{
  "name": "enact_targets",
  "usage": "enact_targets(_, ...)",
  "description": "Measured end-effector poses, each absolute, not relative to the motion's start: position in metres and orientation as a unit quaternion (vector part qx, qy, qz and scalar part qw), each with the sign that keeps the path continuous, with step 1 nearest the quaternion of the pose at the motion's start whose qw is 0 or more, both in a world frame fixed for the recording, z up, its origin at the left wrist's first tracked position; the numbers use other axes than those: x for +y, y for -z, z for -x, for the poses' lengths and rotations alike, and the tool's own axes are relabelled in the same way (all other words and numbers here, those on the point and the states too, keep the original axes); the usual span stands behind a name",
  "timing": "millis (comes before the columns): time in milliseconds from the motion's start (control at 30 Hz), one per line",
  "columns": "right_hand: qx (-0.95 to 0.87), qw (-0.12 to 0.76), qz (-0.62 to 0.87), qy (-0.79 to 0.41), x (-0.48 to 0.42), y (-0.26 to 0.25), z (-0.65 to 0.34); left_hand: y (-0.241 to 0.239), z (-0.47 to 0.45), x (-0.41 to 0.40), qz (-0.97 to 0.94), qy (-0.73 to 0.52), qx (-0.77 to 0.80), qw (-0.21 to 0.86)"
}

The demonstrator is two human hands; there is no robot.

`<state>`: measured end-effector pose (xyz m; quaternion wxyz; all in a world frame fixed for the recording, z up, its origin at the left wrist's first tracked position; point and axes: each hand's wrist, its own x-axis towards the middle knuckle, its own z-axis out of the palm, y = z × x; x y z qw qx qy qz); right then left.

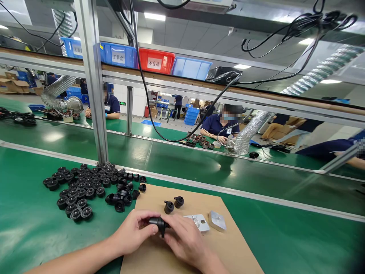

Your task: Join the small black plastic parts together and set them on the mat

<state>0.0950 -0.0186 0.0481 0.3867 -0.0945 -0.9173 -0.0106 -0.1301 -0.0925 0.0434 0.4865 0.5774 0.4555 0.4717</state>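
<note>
Between my two hands is a small black plastic housing with a side spout point(160, 223), held just above a brown cardboard sheet point(228, 251). The thumb and fingers of my left hand point(136, 232) close around its left end. My right hand point(186, 238) grips the other end, and its fingers hide part of the piece. Two similar black housings point(173, 204) stand on the cardboard beyond my hands. To the right lie a flat metal plate point(202, 223), partly behind my right hand, and a metal block point(217, 220).
Many round black parts point(81, 186) spread over the green bench point(23, 190) at left, with a pile of black caps point(122, 196) beside them. A metal post point(92, 83) rises behind. A black cable point(148, 110) hangs ahead. Co-workers point(221, 123) sit across the conveyor point(171, 163).
</note>
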Motion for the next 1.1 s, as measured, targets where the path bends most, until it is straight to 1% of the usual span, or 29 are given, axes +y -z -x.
enact_targets(100,-0.914,0.398,0.072,0.031,-0.02,-0.052,-0.095,-0.041,0.13,-0.092,-0.564,-0.474,0.445,0.509)
enact_targets(233,-0.916,0.39,0.04,0.08,-0.023,-0.059,-0.099,-0.043,0.129,-0.09,-0.554,-0.45,0.43,0.553)
enact_targets(367,-0.918,0.389,0.044,0.068,-0.024,-0.06,-0.098,-0.049,0.127,-0.092,-0.546,-0.45,0.423,0.567)
enact_targets(433,-0.913,0.401,0.078,0.005,-0.026,-0.057,-0.095,-0.051,0.126,-0.095,-0.578,-0.465,0.435,0.51)
enact_targets(467,-0.908,0.401,0.109,-0.051,-0.028,-0.055,-0.093,-0.05,0.127,-0.096,-0.612,-0.472,0.443,0.454)
enact_targets(567,-0.854,0.382,0.225,-0.272,-0.033,-0.051,-0.087,-0.046,0.131,-0.097,-0.731,-0.472,0.424,0.249)
enact_targets(600,-0.829,0.375,0.252,-0.33,-0.035,-0.05,-0.085,-0.044,0.133,-0.096,-0.747,-0.471,0.42,0.211)
enact_targets(633,-0.808,0.373,0.266,-0.37,-0.036,-0.05,-0.084,-0.043,0.134,-0.096,-0.746,-0.468,0.428,0.203)
enact_targets(667,-0.797,0.374,0.271,-0.39,-0.037,-0.05,-0.083,-0.041,0.135,-0.095,-0.73,-0.466,0.449,0.22)
enact_targets(733,-0.796,0.38,0.268,-0.388,-0.037,-0.051,-0.082,-0.04,0.136,-0.093,-0.677,-0.455,0.503,0.286)
enact_targets(800,-0.802,0.388,0.261,-0.371,-0.036,-0.052,-0.082,-0.041,0.135,-0.093,-0.666,-0.441,0.516,0.309)
enact_targets(967,-0.801,0.42,0.241,-0.352,-0.032,-0.051,-0.081,-0.041,0.136,-0.095,-0.719,-0.478,0.466,0.193)
enact_targets(1100,-0.845,0.418,0.211,-0.259,-0.027,-0.046,-0.083,-0.034,0.141,-0.089,-0.687,-0.445,0.529,0.226)
